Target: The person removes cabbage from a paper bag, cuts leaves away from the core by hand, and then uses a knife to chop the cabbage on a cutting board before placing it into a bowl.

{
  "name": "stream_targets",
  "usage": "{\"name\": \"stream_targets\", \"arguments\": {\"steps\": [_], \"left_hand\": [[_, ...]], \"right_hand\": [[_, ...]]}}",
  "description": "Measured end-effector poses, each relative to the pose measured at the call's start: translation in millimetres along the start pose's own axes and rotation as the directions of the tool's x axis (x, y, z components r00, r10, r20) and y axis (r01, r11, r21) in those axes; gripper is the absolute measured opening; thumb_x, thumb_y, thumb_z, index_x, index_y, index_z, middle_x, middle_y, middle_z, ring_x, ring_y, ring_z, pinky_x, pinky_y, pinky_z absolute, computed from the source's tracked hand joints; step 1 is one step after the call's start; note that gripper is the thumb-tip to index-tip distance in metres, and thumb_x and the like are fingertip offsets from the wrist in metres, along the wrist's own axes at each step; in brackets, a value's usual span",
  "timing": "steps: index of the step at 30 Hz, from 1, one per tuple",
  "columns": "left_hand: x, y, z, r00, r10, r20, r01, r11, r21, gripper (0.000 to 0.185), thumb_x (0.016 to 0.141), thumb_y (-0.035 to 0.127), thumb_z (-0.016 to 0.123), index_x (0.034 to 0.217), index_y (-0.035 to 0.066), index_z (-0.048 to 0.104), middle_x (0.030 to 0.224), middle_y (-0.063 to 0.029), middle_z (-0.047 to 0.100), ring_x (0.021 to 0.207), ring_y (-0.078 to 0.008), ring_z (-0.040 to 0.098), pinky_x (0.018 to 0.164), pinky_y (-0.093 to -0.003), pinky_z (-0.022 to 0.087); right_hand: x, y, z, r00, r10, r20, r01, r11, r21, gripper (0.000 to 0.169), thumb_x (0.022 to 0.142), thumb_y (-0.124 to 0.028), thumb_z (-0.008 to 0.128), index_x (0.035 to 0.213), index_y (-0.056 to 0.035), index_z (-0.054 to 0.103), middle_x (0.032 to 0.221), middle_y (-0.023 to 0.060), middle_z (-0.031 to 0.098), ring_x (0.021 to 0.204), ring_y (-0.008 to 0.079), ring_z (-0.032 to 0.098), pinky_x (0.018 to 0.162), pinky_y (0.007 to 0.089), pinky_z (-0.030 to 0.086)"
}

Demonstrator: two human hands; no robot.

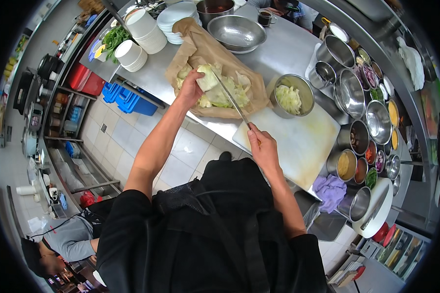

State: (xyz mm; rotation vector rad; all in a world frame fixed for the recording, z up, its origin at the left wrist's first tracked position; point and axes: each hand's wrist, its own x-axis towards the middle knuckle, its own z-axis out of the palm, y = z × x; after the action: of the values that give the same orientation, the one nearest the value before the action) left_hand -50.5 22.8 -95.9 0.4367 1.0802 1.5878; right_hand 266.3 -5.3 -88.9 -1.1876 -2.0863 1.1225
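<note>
In my left hand [190,89] is a pale green piece of lettuce [207,81], gripped over an opened brown paper bag [220,113]. My right hand [262,143] grips the handle of a long kitchen knife [231,98]. Its blade points up and left across the bag, its tip beside the held piece; whether they touch I cannot tell. More lettuce leaves [231,93] lie on the paper beneath. A steel pot [310,104] with cut lettuce [288,99] stands right of the bag, at the corner of a white cutting board [289,139].
Steel bowls and pots of ingredients [346,164] crowd the right side, near a purple cloth [329,192]. Behind the bag are a wide steel bowl [237,33], stacked plates [178,18] and stacked white tubs [146,33]. Another person [66,238] is at lower left; someone else [289,11] sits across the counter.
</note>
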Motion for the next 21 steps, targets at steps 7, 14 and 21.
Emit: {"name": "stream_targets", "arguments": {"steps": [7,14,21], "left_hand": [[0.1,-10.9,3.5,0.992,-0.125,-0.002,0.125,0.992,0.026,0.043,0.084,0.021,0.057,0.124,0.006,0.054,0.118,-0.0083,0.064,0.108,-0.0248,0.065,0.100,-0.0450,0.051],[-3.9,-10.0,6.2,0.994,-0.068,0.088,0.076,0.993,-0.093,0.048,0.081,0.022,0.056,0.126,0.004,0.053,0.117,-0.0105,0.064,0.107,-0.0262,0.063,0.092,-0.0433,0.052],[6.1,-11.6,-31.5,0.995,-0.094,-0.030,0.087,0.978,-0.189,0.042,0.083,0.028,0.055,0.120,0.010,0.057,0.120,-0.0074,0.064,0.111,-0.0246,0.058,0.099,-0.0454,0.039]], "right_hand": [[7.0,2.4,23.6,0.993,-0.064,-0.098,0.045,0.983,-0.180,0.036,0.098,-0.030,0.058,0.126,-0.0089,0.066,0.081,0.0209,0.062,0.072,0.0404,0.064,0.068,0.0481,0.052],[45.7,20.1,31.6,0.992,0.120,-0.024,-0.114,0.978,0.176,0.036,0.099,-0.029,0.056,0.125,-0.0052,0.066,0.077,0.0218,0.065,0.076,0.0372,0.065,0.071,0.0423,0.051],[-0.5,-0.8,7.9,0.997,-0.068,-0.032,0.068,0.998,-0.005,0.037,0.099,-0.032,0.057,0.125,-0.0064,0.067,0.079,0.0195,0.065,0.077,0.0358,0.065,0.072,0.0420,0.051]]}}
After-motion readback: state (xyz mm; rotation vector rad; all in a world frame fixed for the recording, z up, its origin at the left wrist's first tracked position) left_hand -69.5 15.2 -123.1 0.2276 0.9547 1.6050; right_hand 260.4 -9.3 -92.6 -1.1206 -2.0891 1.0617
